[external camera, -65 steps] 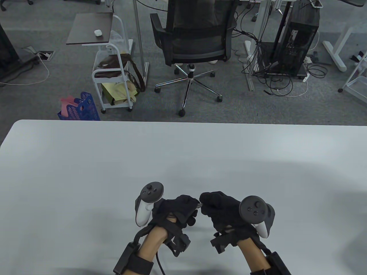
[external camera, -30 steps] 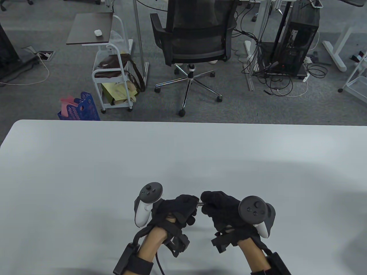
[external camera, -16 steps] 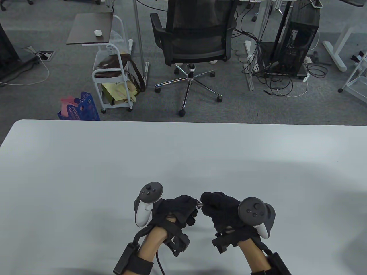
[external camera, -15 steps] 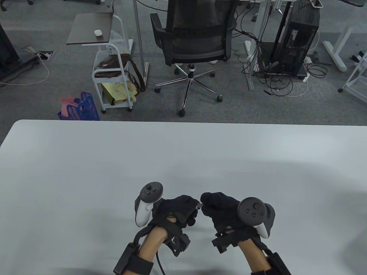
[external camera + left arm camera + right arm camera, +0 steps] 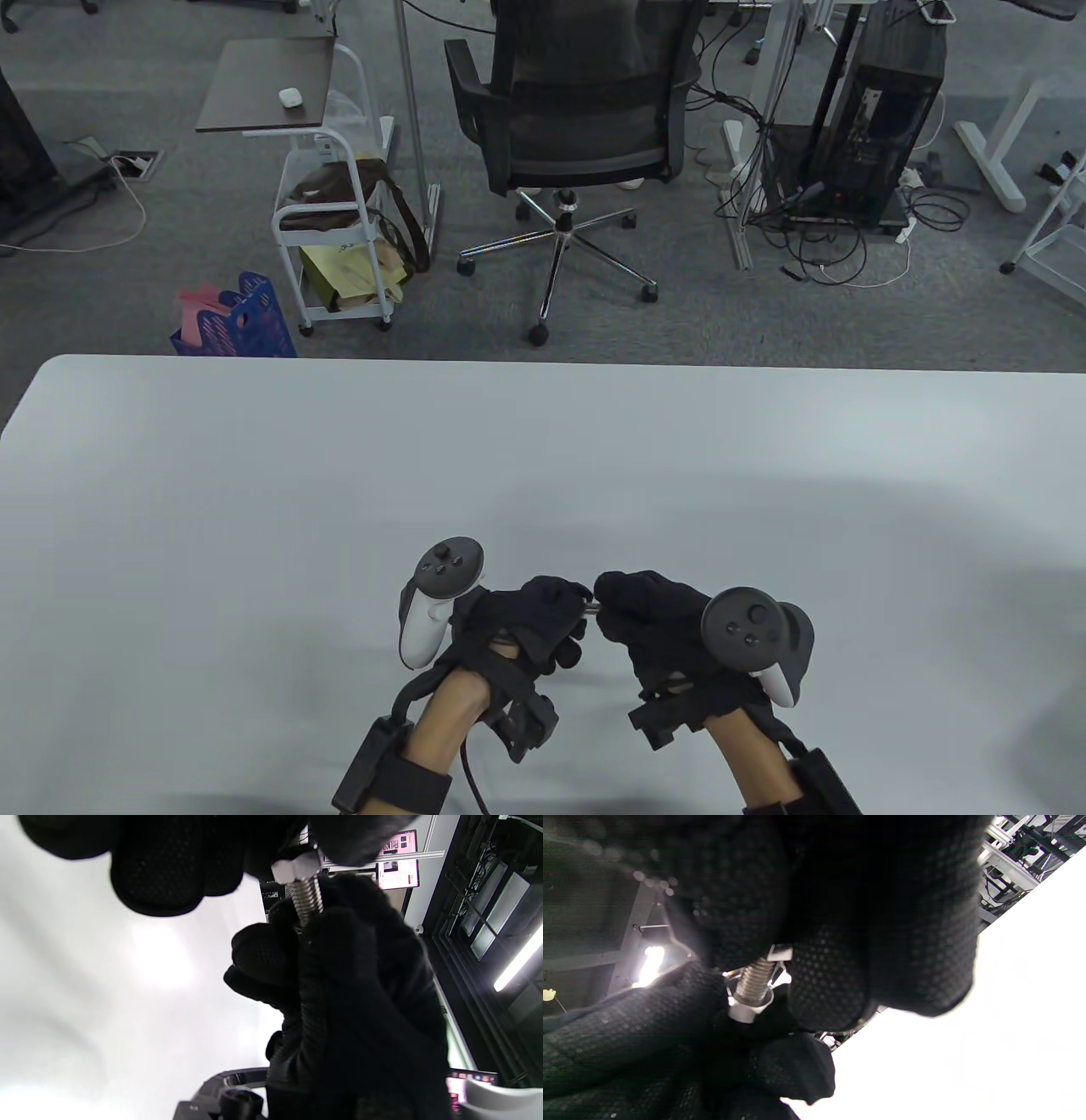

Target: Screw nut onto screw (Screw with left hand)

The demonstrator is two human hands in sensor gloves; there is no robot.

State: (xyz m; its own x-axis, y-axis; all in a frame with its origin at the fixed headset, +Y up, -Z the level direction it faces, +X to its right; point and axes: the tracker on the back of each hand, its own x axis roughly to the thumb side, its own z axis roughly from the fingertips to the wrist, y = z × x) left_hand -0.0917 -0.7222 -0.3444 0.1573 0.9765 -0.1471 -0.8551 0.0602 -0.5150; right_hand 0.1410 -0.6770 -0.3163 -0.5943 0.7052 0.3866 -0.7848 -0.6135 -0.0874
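Both gloved hands meet low over the white table [image 5: 543,458] near its front edge. A short silver screw [image 5: 592,604] spans the small gap between them. In the left wrist view my left hand [image 5: 292,855] pinches the hex nut [image 5: 295,868], which sits on the threaded shaft [image 5: 306,902]. The shaft runs into the fingers of my right hand [image 5: 352,984], which grips its other end. The right wrist view shows the same thread [image 5: 754,978] with the nut [image 5: 747,1010] at the left hand's fingers [image 5: 628,1035]. The screw's head is mostly hidden.
Beyond the table's far edge stand an office chair [image 5: 577,110], a white cart [image 5: 331,221] with bags, a blue basket [image 5: 242,327] and a computer tower [image 5: 882,119] with cables.
Both hands stay together at the screw in the same place. The left hand shifts only slightly around the nut.
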